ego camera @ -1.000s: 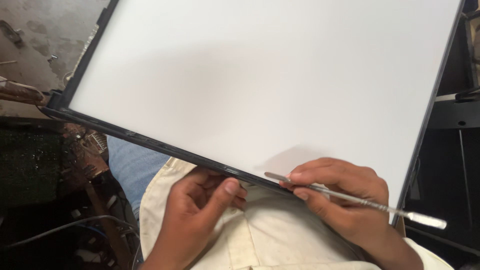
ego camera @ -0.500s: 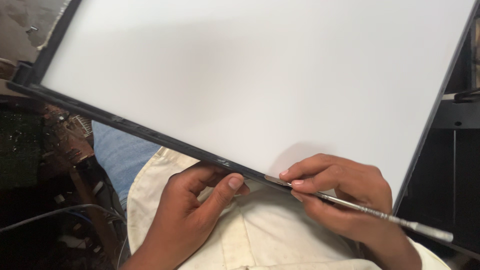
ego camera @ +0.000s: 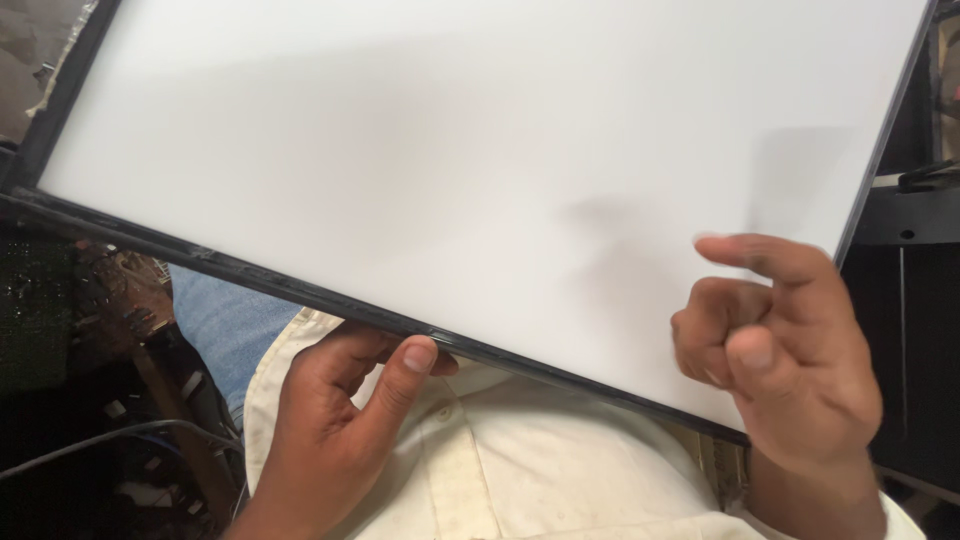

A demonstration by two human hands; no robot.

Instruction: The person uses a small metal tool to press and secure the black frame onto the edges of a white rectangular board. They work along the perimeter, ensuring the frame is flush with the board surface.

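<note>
A large white flat panel (ego camera: 480, 170) in a thin black frame (ego camera: 250, 272) fills most of the view, tilted, with its lower edge over my lap. My left hand (ego camera: 340, 420) grips that lower edge from below, thumb pressed up against the frame. My right hand (ego camera: 790, 350) hovers above the panel's lower right corner, off its surface, with fingers curled in and the index finger partly out. No tool shows in it.
Under the panel are my cream shirt (ego camera: 520, 470) and blue jeans (ego camera: 225, 325). Dark clutter (ego camera: 60, 320) and a grey cable (ego camera: 100, 445) lie at the left. A black metal stand (ego camera: 910, 215) sits at the right edge.
My right hand held a thin metal tool against the panel's lower edge; now it has lifted away to the right and the tool is out of sight. The left hand keeps its grip.
</note>
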